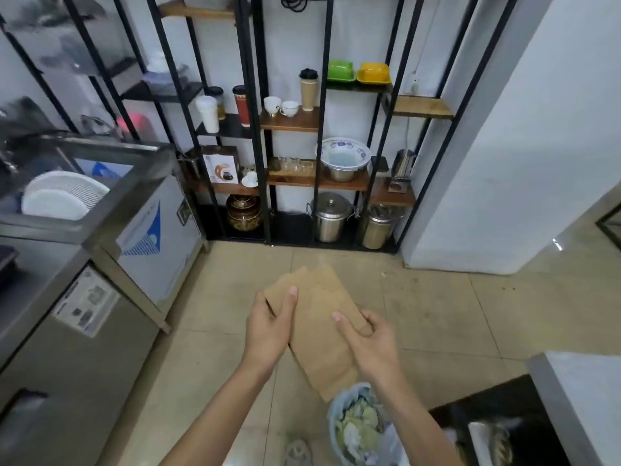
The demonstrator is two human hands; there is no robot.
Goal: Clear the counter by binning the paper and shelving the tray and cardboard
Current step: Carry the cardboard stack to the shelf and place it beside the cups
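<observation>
I hold flat brown cardboard pieces in front of me, above the tiled floor. My left hand grips their left edge with the thumb on top. My right hand grips the right edge. The sheets overlap and slant down toward a bin lined with a pale bag, which holds crumpled paper and scraps below my right forearm. A black-framed shelf unit with wooden boards stands straight ahead against the wall. No tray is clearly visible.
The shelves carry cups, a blue-patterned bowl, green and yellow dishes, and steel pots at floor level. A steel counter and fridge unit line the left side. A steel table corner juts in at the lower right.
</observation>
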